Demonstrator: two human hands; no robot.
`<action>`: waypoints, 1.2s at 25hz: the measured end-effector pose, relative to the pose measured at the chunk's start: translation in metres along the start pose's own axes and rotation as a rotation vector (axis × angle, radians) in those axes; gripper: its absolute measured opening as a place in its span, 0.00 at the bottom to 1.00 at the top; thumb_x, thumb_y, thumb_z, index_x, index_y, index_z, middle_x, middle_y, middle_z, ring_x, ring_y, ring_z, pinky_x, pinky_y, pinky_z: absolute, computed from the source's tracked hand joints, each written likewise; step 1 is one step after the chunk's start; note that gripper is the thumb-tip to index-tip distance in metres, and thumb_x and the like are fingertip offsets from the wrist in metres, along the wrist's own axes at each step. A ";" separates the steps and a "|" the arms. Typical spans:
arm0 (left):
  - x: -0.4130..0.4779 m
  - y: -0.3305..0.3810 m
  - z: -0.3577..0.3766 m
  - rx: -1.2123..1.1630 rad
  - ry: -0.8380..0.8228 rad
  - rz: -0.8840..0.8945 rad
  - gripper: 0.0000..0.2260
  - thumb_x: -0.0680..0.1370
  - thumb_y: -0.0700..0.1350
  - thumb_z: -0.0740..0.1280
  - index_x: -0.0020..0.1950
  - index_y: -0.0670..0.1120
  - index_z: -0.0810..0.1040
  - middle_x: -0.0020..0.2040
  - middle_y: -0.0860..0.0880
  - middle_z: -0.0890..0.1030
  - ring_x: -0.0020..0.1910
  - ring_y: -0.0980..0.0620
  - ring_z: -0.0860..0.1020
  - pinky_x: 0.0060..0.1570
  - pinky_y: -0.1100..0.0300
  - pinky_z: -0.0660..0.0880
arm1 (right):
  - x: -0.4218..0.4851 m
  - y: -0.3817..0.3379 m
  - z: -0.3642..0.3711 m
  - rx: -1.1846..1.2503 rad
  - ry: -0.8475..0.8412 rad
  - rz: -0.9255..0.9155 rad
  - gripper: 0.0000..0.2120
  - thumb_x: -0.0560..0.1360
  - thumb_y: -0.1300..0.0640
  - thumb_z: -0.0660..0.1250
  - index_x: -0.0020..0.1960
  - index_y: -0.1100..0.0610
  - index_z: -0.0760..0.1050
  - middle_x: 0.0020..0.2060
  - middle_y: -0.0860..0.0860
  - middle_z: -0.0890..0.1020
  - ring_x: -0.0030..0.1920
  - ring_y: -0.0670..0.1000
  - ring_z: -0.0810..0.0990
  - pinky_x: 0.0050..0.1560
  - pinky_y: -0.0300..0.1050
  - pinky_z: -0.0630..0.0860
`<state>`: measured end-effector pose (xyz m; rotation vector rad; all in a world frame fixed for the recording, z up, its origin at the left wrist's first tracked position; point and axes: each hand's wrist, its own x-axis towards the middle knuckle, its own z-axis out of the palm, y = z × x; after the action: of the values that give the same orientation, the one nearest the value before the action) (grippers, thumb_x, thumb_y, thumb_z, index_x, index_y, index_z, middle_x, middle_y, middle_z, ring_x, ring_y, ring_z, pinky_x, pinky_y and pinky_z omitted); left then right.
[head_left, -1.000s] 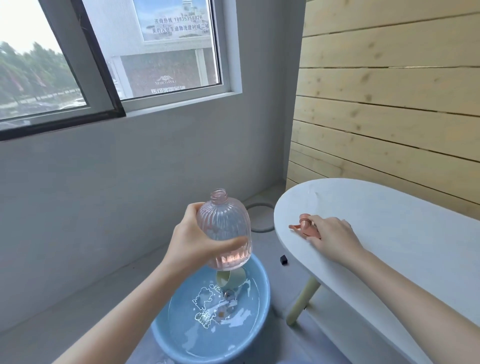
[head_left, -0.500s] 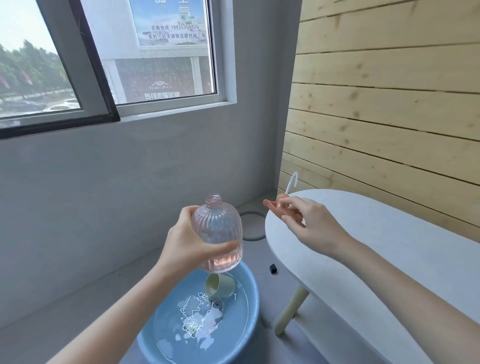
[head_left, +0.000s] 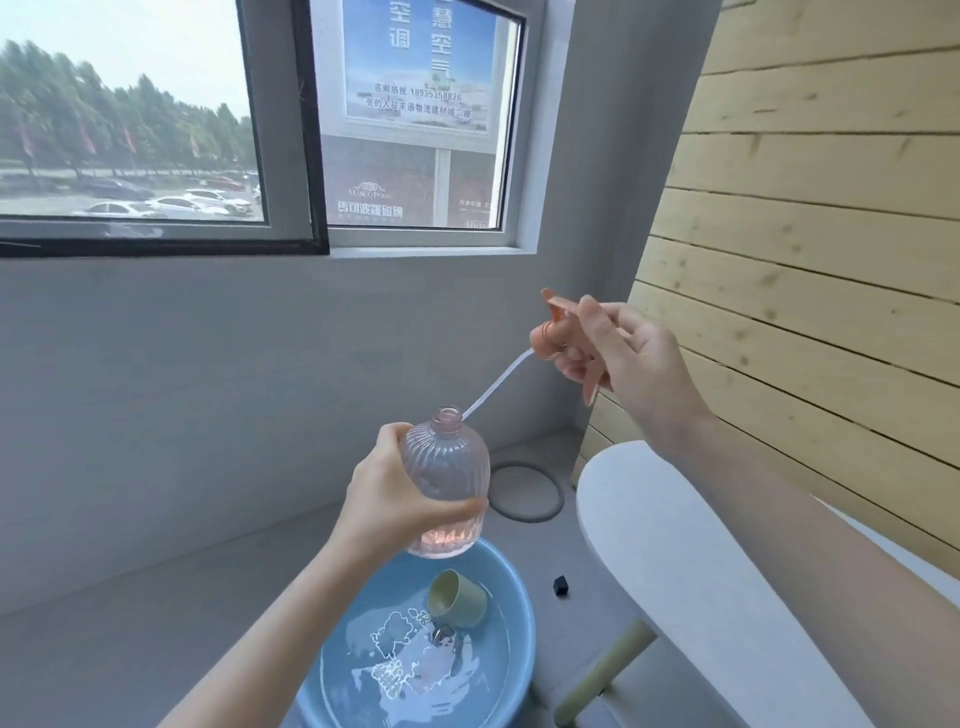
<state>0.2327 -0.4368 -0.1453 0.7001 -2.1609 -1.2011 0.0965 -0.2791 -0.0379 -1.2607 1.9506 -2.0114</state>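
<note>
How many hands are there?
2. The left hand grips the pink bottle over the blue basin; the right hand holds the pump cap higher up.

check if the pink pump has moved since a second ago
Yes. The pump lay on the white table under the right hand; now that hand holds it up, clear above the tabletop, tube tip beside the bottle neck.

Grey floor (head_left: 130, 597) carries a blue basin (head_left: 524, 613) of water. Small black block (head_left: 561, 585) sits just right of the basin, dark ring (head_left: 558, 499) beyond the basin by the wall corner. White oval worktop (head_left: 675, 561) stands right of the basin on a pale green leg (head_left: 597, 680).
</note>
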 end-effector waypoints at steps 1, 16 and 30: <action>0.001 -0.003 -0.002 0.008 0.012 -0.009 0.39 0.55 0.53 0.82 0.60 0.54 0.66 0.51 0.58 0.76 0.52 0.55 0.76 0.48 0.62 0.72 | 0.003 -0.005 0.002 0.018 0.025 -0.006 0.12 0.78 0.53 0.66 0.53 0.62 0.77 0.43 0.54 0.86 0.39 0.49 0.81 0.54 0.57 0.78; 0.020 -0.035 -0.034 0.066 0.110 -0.061 0.42 0.57 0.55 0.81 0.65 0.49 0.66 0.54 0.55 0.73 0.58 0.51 0.73 0.57 0.57 0.71 | -0.002 -0.013 0.033 -0.120 -0.121 -0.272 0.16 0.72 0.60 0.68 0.60 0.58 0.79 0.49 0.58 0.84 0.48 0.62 0.83 0.43 0.59 0.76; 0.020 -0.037 -0.034 0.099 0.106 -0.095 0.41 0.58 0.56 0.81 0.65 0.50 0.65 0.53 0.56 0.71 0.56 0.52 0.71 0.55 0.58 0.70 | -0.011 -0.031 0.044 -0.181 -0.323 -0.224 0.12 0.72 0.63 0.68 0.55 0.57 0.80 0.45 0.46 0.86 0.47 0.46 0.84 0.42 0.41 0.76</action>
<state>0.2484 -0.4870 -0.1579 0.8976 -2.1310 -1.0852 0.1443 -0.3020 -0.0234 -1.7902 1.9380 -1.6078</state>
